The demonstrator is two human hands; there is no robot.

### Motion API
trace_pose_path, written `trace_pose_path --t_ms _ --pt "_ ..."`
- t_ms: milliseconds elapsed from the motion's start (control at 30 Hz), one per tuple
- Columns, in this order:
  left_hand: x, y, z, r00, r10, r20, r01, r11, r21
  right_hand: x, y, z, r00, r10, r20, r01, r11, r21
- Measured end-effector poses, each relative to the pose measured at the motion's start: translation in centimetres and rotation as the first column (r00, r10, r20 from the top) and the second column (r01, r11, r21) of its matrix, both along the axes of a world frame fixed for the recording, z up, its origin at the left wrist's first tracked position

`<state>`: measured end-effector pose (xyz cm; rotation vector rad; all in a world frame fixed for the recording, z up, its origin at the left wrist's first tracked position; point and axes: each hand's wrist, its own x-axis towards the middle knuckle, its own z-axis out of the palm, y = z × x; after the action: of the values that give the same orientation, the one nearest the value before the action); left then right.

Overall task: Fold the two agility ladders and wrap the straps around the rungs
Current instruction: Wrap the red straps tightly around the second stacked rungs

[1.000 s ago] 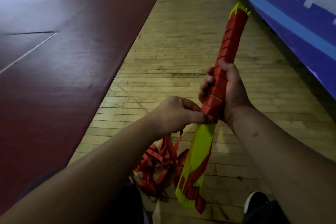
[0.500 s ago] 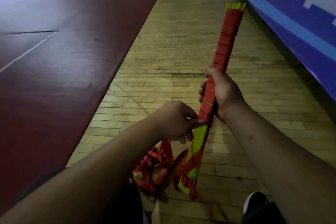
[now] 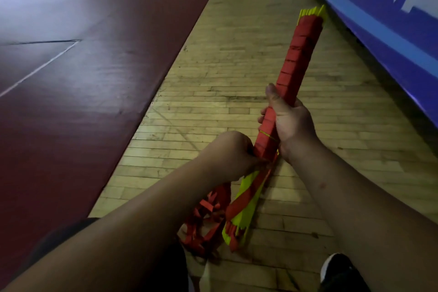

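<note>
Bundle of yellow plastic rungs (image 3: 246,206), bound in red fabric strap (image 3: 299,54), is held tilted above the wooden floor (image 3: 237,66). Right-hand grip (image 3: 289,121) is closed round its middle; left-hand grip (image 3: 233,154) is curled on the strap at the near edge of the wrap.

only one surface carries text: the blue banner (image 3: 391,21), which stands beyond the right hand (image 3: 288,121), up and to its right. on it is large white lettering (image 3: 413,0) in slanted capital shapes. the top and right edges of the view cut the letters, so only their lower parts show: one curved stroke nearest the hand's side, then straight slanted strokes further right. no whole letter or word can be read with certainty. no number, brand or logo can be made out on it.
</note>
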<state>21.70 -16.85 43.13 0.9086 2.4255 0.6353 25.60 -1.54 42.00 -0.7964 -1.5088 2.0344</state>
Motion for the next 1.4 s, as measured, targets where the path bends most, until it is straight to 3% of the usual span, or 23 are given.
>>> trace_pose_path --t_ms 100,200,300,367,433,567,733,900,1100,1267,1400 --pt "-0.7 -0.6 1.2 0.989 -0.042 0.145 0.026 0.993 0.115 0.7 1.0 1.1 0.988 0.098 -0.115 -0.12 0.972 -0.2" --pt "-1.6 -1.8 1.8 0.9 -0.205 0.385 0.114 0.963 0.245 1.7 1.5 1.8 0.921 0.212 -0.326 -0.338 0.85 -0.403" --pt "-1.8 -2.2 1.7 0.753 -0.35 0.558 0.165 0.92 0.355 2.5 2.0 2.0 0.827 0.298 -0.476 -0.526 0.709 -0.471" --pt "-1.6 -2.1 1.6 0.709 -0.385 0.59 0.178 0.908 0.379 2.4 2.2 2.0 0.797 0.32 -0.512 -0.574 0.665 -0.479" --pt "-1.5 -1.8 1.7 0.755 -0.369 0.542 0.208 0.919 0.335 2.1 2.4 1.9 0.822 0.285 -0.493 -0.54 0.667 -0.513" --pt "-1.4 -1.5 1.5 0.869 -0.316 0.38 0.275 0.948 0.161 1.3 2.4 1.1 0.918 0.227 -0.325 -0.367 0.797 -0.48" --pt "-1.7 -1.4 1.3 0.913 -0.28 0.295 0.298 0.955 -0.015 0.6 1.5 0.5 0.971 0.211 -0.113 -0.239 0.876 -0.418" --pt "-1.5 -0.8 1.0 0.94 -0.307 0.151 0.331 0.926 -0.179 0.3 1.2 -0.2 0.99 0.142 -0.011 -0.14 0.957 -0.253" --pt "-0.9 -0.5 0.8 0.962 -0.243 0.125 0.265 0.941 -0.211 0.0 1.1 -0.5 0.999 0.018 0.039 -0.013 0.992 -0.126" --pt "0.8 0.4 -1.5 0.935 -0.238 -0.263 0.166 0.948 -0.27 -0.1 1.1 -0.4 0.997 -0.04 0.068 0.048 0.99 -0.133" --pt "0.8 0.4 -1.8 0.943 -0.206 -0.26 0.183 0.977 -0.108 -0.1 1.7 -0.1 1.0 -0.018 0.02 0.021 0.989 -0.145"
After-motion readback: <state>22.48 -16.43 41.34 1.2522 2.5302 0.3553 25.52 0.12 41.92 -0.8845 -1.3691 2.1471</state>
